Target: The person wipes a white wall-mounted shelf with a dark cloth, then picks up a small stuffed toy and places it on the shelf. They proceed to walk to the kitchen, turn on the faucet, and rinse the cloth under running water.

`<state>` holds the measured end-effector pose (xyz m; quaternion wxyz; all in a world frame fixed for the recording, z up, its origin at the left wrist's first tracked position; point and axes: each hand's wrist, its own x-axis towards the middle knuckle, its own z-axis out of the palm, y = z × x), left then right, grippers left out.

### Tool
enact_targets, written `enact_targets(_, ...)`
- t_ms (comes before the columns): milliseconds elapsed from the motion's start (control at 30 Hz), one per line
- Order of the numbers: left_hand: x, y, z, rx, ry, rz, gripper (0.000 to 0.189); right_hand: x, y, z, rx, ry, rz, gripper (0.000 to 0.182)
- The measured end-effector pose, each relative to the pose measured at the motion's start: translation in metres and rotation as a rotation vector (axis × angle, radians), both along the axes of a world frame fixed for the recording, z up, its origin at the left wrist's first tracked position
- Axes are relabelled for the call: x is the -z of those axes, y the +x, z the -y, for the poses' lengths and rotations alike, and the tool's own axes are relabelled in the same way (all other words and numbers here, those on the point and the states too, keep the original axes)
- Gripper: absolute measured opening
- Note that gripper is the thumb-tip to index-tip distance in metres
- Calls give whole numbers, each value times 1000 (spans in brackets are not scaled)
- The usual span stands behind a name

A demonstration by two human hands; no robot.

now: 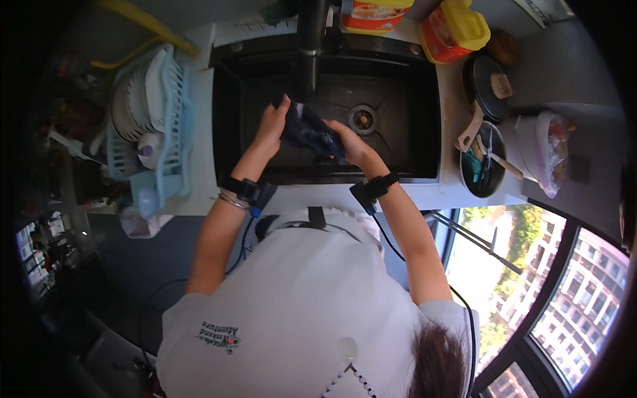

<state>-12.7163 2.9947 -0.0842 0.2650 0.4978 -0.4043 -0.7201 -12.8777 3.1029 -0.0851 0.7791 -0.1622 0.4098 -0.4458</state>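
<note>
A dark, wet-looking cloth (311, 130) is stretched between my two hands above the black sink basin (398, 154). My left hand (272, 125) grips its left end, thumb on top. At its lower right end my right hand (349, 143) holds it, with the fingers partly hidden behind the cloth. Just beyond the cloth stands the black faucet (309, 54), reaching down over the basin. The round drain strainer (363, 119) lies to the right of my hands, with something brownish at its centre.
Left of the sink, a light-blue dish rack (171, 124) holds plates. Red tubs with yellow lids (378, 19) stand behind. On the right are a frying pan (482, 82), a pot (468, 184) of utensils, and a white bin (527, 144) with a plastic bag.
</note>
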Motion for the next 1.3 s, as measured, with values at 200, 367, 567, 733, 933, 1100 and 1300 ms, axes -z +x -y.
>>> enact_targets(200, 21, 1, -17, 201, 105, 112, 28, -32, -12, -6, 132, 113, -262, 31)
enact_targets(367, 25, -11, -25, 219, -47, 34, 28, -16, -22, -9, 149, 293, -22, 42)
enact_targets(567, 1, -7, -13, 318, -183, 18, 23, -6, -14, -9, -86, 263, -324, 45)
enact_targets(733, -2, 5, -5, 444, -305, 76, 30, -19, -3, 4, -288, 189, -255, 42)
enact_targets(933, 11, 16, -1, 424, -495, 207, 34, -26, 9, 10, -200, 198, -402, 44)
enact_targets(1100, 12, 19, 1, 502, -419, 352, 33, -3, -1, 9, -117, 312, -692, 68)
enact_targets(1300, 1, 17, -5, 416, 41, 227, 33, 15, -9, 11, -69, 241, -534, 79)
